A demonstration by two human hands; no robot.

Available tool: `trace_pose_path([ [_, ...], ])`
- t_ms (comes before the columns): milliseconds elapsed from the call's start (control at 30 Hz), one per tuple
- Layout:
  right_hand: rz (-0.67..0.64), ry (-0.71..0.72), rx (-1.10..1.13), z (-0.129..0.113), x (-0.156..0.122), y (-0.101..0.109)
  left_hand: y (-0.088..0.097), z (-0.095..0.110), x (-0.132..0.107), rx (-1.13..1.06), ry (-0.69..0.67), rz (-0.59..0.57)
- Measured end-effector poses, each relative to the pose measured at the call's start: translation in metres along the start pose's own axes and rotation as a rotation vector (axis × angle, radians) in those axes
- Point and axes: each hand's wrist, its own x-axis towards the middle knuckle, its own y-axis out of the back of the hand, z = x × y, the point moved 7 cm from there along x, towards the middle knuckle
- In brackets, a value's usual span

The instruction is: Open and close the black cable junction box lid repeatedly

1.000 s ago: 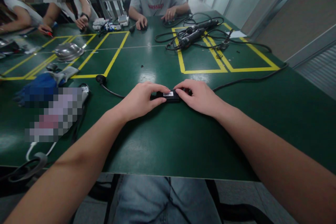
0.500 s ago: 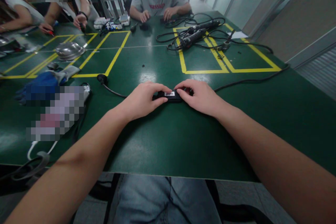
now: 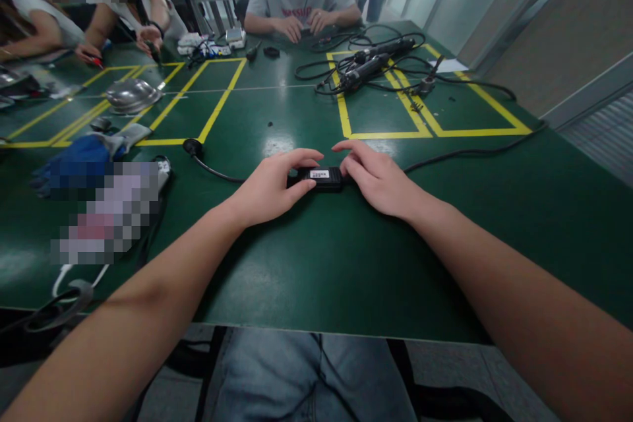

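Head view looks down on a broad green worktable marked into bays by yellow tape, with other people seated along its far and left edges, their hands busy with their own small parts. Across the far right bays sprawls a tangle of black cables and handheld tools. Toward the left lie a blue cloth and a shiny metal dish. Nearer, a black cord with a round plug runs in from the left, and a second black cord trails off to the right edge. Both head toward the middle, though the hands hide where they end. The left hand is closed in a pinch, thumb in front and forefinger behind, on the left end of a small black box lying flat on the table in front of the person. The right hand is loose, its fingers stretched out, their tips against the box's right end without curling round it. The two hands sit close together, with only the box's white label showing between them. With just one end truly held, a push from the right fingertips could likely pivot or skid the box on the smooth tabletop. Any drag on either cord could twist it out of the pinch or strain a joint that the fingers cover.
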Motion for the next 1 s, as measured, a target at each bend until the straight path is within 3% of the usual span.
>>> trace_pose_path([
  [167, 0.023, 0.012, 0.040, 0.006, 0.001, -0.001, -0.002, -0.008, 0.001, -0.075, 0.020, -0.002],
  [433, 0.020, 0.040, 0.047, 0.004, 0.003, -0.003, 0.008, 0.005, -0.003, 0.148, -0.066, 0.099],
  [600, -0.008, 0.014, 0.068, 0.002, 0.002, -0.004, 0.017, -0.010, 0.001, 0.243, 0.070, 0.201],
  [767, -0.031, 0.000, 0.022, -0.002, 0.001, -0.003, 0.020, -0.029, 0.004, 0.332, 0.233, 0.202],
  [1000, -0.052, 0.023, -0.021, -0.008, 0.001, -0.002, 0.022, -0.034, 0.005, 0.287, 0.198, 0.215],
])
